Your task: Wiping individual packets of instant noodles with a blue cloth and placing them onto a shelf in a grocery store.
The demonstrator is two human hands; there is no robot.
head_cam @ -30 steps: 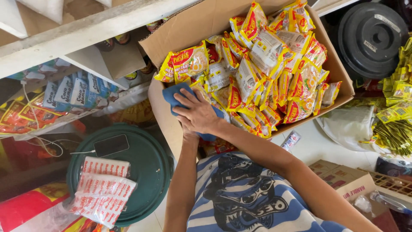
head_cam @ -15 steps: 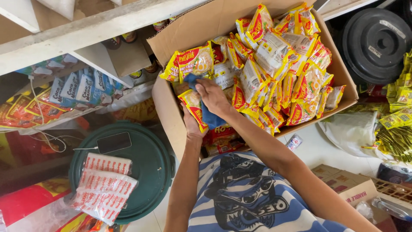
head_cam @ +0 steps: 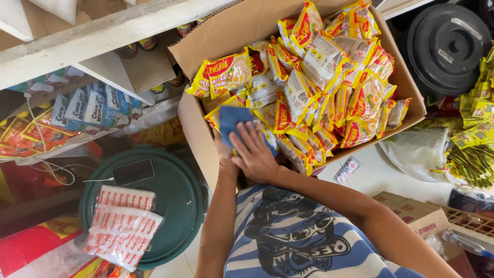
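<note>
My right hand (head_cam: 256,154) presses flat, fingers spread, on the blue cloth (head_cam: 232,122) at the near-left of the noodle-packet box (head_cam: 206,139) — left hand (head_cam: 224,157) mostly hidden, grip unclear; most packets untouched.

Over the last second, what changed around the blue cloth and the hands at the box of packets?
The right hand slid the blue cloth from the near left corner a little further in over the yellow packets, and remains pressed flat on it. The left hand, mostly hidden beneath the right, kept to the near wall of the cardboard box. Nothing was picked up or released. The green lid, the phone and the red-and-white packs stayed put.
</note>
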